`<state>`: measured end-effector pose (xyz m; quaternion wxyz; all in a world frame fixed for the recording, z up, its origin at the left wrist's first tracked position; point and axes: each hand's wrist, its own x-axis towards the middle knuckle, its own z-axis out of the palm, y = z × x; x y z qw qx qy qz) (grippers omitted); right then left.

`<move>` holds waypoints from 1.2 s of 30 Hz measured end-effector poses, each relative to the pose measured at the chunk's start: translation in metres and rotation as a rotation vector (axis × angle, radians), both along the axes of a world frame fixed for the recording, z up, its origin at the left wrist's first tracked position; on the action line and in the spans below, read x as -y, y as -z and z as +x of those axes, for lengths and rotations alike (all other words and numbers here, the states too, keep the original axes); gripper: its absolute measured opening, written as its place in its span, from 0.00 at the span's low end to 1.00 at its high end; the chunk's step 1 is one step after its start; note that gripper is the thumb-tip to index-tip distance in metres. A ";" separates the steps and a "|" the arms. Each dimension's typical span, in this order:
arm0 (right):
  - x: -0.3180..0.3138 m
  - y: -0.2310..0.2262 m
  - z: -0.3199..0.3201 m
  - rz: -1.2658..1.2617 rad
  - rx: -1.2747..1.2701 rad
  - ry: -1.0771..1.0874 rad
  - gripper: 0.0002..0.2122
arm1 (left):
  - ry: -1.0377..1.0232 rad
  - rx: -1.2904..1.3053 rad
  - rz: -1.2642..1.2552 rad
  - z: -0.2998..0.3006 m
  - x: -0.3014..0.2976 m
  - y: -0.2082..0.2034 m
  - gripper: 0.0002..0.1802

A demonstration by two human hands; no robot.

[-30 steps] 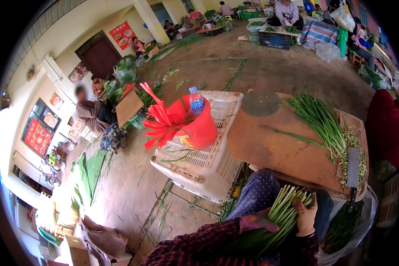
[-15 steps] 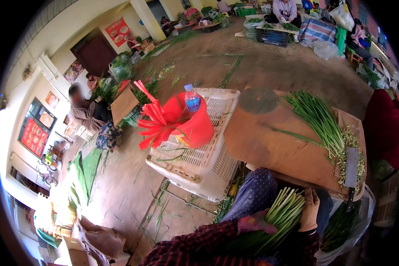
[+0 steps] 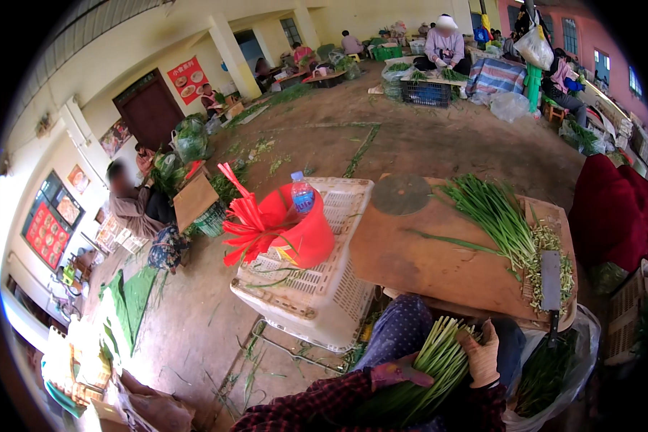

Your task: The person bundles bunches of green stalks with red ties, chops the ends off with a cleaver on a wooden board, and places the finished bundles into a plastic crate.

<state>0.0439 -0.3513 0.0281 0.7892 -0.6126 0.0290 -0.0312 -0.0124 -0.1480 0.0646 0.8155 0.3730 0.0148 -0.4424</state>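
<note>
A thick bunch of garlic chives (image 3: 439,358) lies across my lap, its pale stem ends pointing up and away from me. My left hand (image 3: 402,371), in a pinkish glove, is wrapped round the bunch from the left. Beside the stem ends on the right is my right hand (image 3: 482,353), in a tan glove. Its thumb and fingers are apart, with one fingertip against the stems. More chives (image 3: 486,216) lie on the brown board (image 3: 425,248), beside a heap of trimmed stem bits. A cleaver (image 3: 551,281) rests at the board's right edge, handle toward me.
Left of the board, an upturned white plastic crate (image 3: 309,299) carries a red bucket (image 3: 306,237) with red strips and a water bottle (image 3: 302,193). A clear bag of greens (image 3: 547,374) stands at my right. Other people sit with greens farther off.
The view has tilted up and turned slightly right. My right thumb and fingers have spread and shifted at the stem ends, while my left hand keeps its hold on the bunch.
</note>
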 end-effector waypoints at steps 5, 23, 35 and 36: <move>0.009 -0.008 0.001 -0.070 -0.069 0.038 0.13 | -0.004 0.066 -0.087 -0.005 0.003 0.014 0.47; 0.019 -0.003 0.003 0.029 -0.211 0.132 0.34 | 0.043 0.036 0.080 -0.001 0.011 0.014 0.50; 0.009 -0.038 -0.003 0.464 -0.156 -0.133 0.29 | -0.025 0.146 0.227 -0.001 0.003 0.006 0.53; 0.009 -0.038 -0.002 0.470 -0.160 -0.119 0.29 | -0.044 0.143 0.193 -0.001 0.004 0.002 0.53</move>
